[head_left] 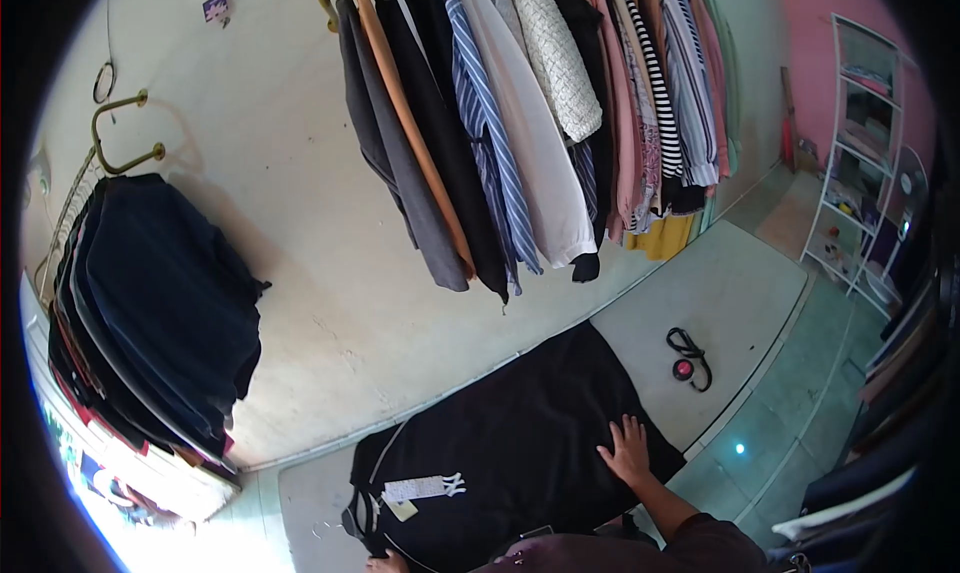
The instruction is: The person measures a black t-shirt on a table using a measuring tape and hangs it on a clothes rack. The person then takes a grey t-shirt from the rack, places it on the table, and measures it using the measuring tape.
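Observation:
A black top (535, 443) with thin white piping lies flat on the low grey ledge, its neck end toward the left. A white interlocking-letter logo (455, 484) shows on it, beside a long white tag (414, 489). At the neck is a dark hanger (354, 519). My right hand (628, 453) rests flat on the lower part of the top, fingers spread. At the bottom edge of the view, my left hand (386, 563) is partly cut off, its fingers curled at the top's edge just below the neck.
A black cord with a round red-centred piece (683, 369) lies on the ledge (735, 293) at right. Shirts (520, 123) hang overhead, and dark garments (160, 293) hang at left. A white shelf rack (850, 163) stands at far right, with more hanging clothes at lower right.

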The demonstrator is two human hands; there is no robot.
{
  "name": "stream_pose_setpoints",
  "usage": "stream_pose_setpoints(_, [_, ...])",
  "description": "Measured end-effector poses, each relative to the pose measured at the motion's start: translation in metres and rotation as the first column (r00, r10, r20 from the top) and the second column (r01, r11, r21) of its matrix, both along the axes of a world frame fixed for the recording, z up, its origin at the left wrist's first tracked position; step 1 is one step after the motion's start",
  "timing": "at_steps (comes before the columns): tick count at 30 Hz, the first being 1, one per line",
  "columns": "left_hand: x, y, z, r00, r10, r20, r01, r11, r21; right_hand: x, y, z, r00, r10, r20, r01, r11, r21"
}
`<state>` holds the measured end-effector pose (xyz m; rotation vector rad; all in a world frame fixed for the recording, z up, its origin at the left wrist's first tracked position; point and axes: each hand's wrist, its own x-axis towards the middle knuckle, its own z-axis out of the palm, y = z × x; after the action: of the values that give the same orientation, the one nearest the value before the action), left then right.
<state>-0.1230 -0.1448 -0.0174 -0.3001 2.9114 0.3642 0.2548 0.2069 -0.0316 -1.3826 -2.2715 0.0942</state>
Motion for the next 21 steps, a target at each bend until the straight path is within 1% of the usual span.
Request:
stream_pose_setpoints(1, [-0.019, -0.006, 0.003, 0.999, -0.028, -0.027, 0.029, 0.999, 0.037, -0.007, -0.008, 0.001, 0.998, -0.044, -0.039, 0.045, 0.999, 0.028])
stream_pose_setpoints(3, [-0.054, -0.016, 0.012, 0.994, -0.081, -0.069, 0.088, 0.989, 0.116, -0.018, -0.019, -0.014, 0.995, -0.090, -0.052, 0.093, 0.994, 0.060])
stream_pose_setpoints(5, [-0.077, -0.024, 0.014, 0.987, -0.129, -0.092, 0.145, 0.969, 0.201, -0.031, -0.036, -0.019, 0.988, -0.124, -0.090, 0.135, 0.982, 0.130])
stream_pose_setpoints(6, [-0.083, -0.026, 0.012, 0.984, -0.152, -0.096, 0.172, 0.954, 0.247, -0.040, -0.046, -0.024, 0.986, -0.145, -0.077, 0.155, 0.977, 0.144])
stream_pose_setpoints(8, [-0.085, -0.026, 0.005, 0.977, -0.193, -0.095, 0.214, 0.913, 0.347, -0.053, -0.067, -0.041, 0.989, -0.063, -0.135, 0.091, 0.974, 0.207])
stream_pose_setpoints(9, [-0.081, -0.027, 0.004, 0.973, -0.210, -0.093, 0.230, 0.890, 0.395, -0.059, -0.084, -0.040, 0.977, -0.020, -0.214, 0.058, 0.983, 0.175])
stream_pose_setpoints(10, [-0.079, -0.030, 0.005, 0.970, -0.226, -0.093, 0.244, 0.865, 0.438, -0.068, -0.107, -0.038, 0.955, 0.021, -0.296, 0.023, 0.990, 0.142])
stream_pose_setpoints(12, [-0.077, -0.039, 0.011, 0.962, -0.252, -0.104, 0.269, 0.813, 0.516, -0.080, -0.165, -0.025, 0.979, -0.083, -0.188, 0.072, 0.995, -0.068])
stream_pose_setpoints(14, [-0.074, -0.054, 0.025, 0.957, -0.262, -0.120, 0.282, 0.761, 0.584, -0.081, -0.217, -0.029, 0.978, -0.042, -0.202, 0.042, 0.999, -0.003])
stream_pose_setpoints(15, [-0.075, -0.059, 0.035, 0.957, -0.268, -0.113, 0.281, 0.757, 0.589, -0.078, -0.242, -0.046, 0.973, -0.095, -0.208, 0.083, 0.994, -0.067])
stream_pose_setpoints(16, [-0.077, -0.062, 0.050, 0.914, -0.313, -0.257, 0.404, 0.744, 0.532, -0.073, -0.268, -0.063, 0.967, -0.145, -0.210, 0.119, 0.984, -0.132])
stream_pose_setpoints(17, [-0.078, -0.066, 0.066, 0.850, -0.354, -0.389, 0.512, 0.727, 0.457, -0.066, -0.290, -0.075, 0.970, -0.144, -0.196, 0.119, 0.984, -0.132])
stream_pose_setpoints(18, [-0.078, -0.066, 0.089, 0.854, -0.387, -0.347, 0.516, 0.707, 0.483, -0.056, -0.311, -0.088, 0.981, -0.152, -0.117, 0.103, 0.932, -0.347])
stream_pose_setpoints(19, [-0.080, -0.075, 0.101, 0.857, -0.419, -0.302, 0.516, 0.691, 0.506, -0.044, -0.333, -0.103, 0.989, -0.142, -0.035, 0.100, 0.829, -0.550])
stream_pose_setpoints(20, [-0.102, -0.083, 0.080, 0.833, -0.420, -0.360, 0.553, 0.637, 0.537, -0.033, -0.355, -0.118, 0.991, -0.133, -0.016, 0.101, 0.820, -0.563])
stream_pose_setpoints(21, [-0.121, -0.088, 0.055, 0.807, -0.416, -0.419, 0.590, 0.581, 0.560, -0.023, -0.373, -0.136, 0.997, -0.073, 0.019, 0.066, 0.725, -0.686])
